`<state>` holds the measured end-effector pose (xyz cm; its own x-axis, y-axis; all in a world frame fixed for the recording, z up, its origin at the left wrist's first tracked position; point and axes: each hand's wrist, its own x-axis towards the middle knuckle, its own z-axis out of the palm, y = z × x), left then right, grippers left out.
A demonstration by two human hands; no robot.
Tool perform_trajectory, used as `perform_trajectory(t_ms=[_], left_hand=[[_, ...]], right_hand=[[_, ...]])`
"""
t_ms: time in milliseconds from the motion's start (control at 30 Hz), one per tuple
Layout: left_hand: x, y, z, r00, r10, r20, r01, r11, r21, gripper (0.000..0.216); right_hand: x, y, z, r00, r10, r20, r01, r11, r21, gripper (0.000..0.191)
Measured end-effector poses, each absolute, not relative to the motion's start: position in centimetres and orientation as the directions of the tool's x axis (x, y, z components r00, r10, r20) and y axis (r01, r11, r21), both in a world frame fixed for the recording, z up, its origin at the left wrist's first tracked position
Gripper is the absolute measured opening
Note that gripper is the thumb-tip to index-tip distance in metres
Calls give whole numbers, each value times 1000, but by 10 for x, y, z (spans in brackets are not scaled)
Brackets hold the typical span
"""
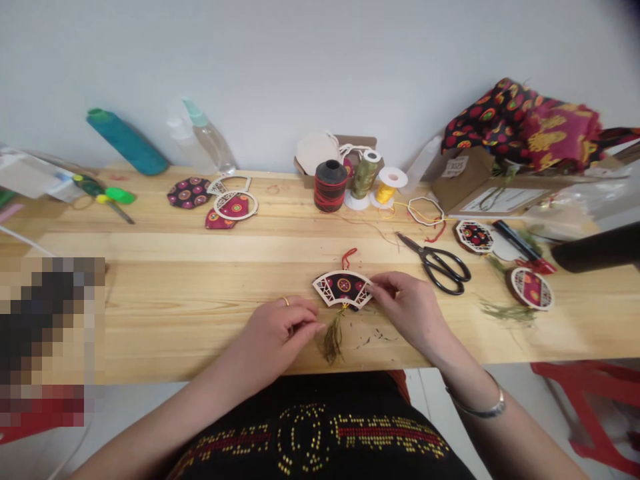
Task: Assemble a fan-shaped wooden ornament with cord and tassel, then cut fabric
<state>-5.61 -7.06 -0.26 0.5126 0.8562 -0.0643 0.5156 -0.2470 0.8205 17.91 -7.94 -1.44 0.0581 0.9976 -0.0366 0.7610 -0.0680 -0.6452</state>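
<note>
I saw the fan at the table's near middle, its tassel trailing toward the near edge. The right hand had thumb and fingers closed on the fan's right end. The left hand was loosely curled just left of the tassel; whether it held anything, I couldn't tell. Scissors lay farther right.

Holds the left hand just beside the right hand, with a small gap between. Bends the left fingers loosely toward their thumb. Pinches with the right thumb and fingers. Slants the left forearm and right forearm inward.
</note>
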Motion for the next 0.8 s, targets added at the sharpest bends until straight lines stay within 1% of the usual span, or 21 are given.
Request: perform_trajectory(t_ms=[67, 133, 167, 233, 300, 367, 467, 533, 633, 800], left_hand=[[-57, -67, -9, 422, 906, 23, 583, -291, 759, 13], [-57, -63, -16, 361, 925, 116, 639, -336, 692, 8], [-57, -61, -18, 347, 925, 156, 657, -359, 663, 11], [-55, -58, -21, 344, 916, 204, 674, -393, 626, 25], [-53, -56, -22, 359, 911, 201, 673, -402, 621, 40], [-51, -54, -22, 379, 910, 168, 662, -393, 638, 51], [-48, -53, -23, 405, 907, 118, 645, -375, 666, 64], [-47, -53, -24, 414, 905, 94, 637, -363, 680, 67], [-47, -53, -27, 407, 909, 91, 628, -351, 695, 66], [-46, -54, -29, 394, 914, 98, 621, -344, 705, 65]], right_hand=[[180, -80, -15, 62, 998, -18, 780, -59, -624, 19], [183, -80, -15, 73, 997, 21, 788, -45, -614, 20], [185, -81, -15, 85, 995, 47, 785, -38, -618, 21], [189, -83, -15, 116, 988, 100, 766, -25, -642, 24], [192, -87, -17, 139, 979, 150, 747, -4, -665, 23], [192, -92, -19, 120, 976, 182, 739, 35, -673, 21], [186, -100, -24, 46, 978, 203, 738, 104, -666, 29], [181, -105, -27, 11, 978, 207, 748, 129, -651, 36], [176, -109, -31, 1, 980, 201, 781, 125, -612, 43], [175, -112, -35, -11, 977, 214, 818, 132, -560, 45]])
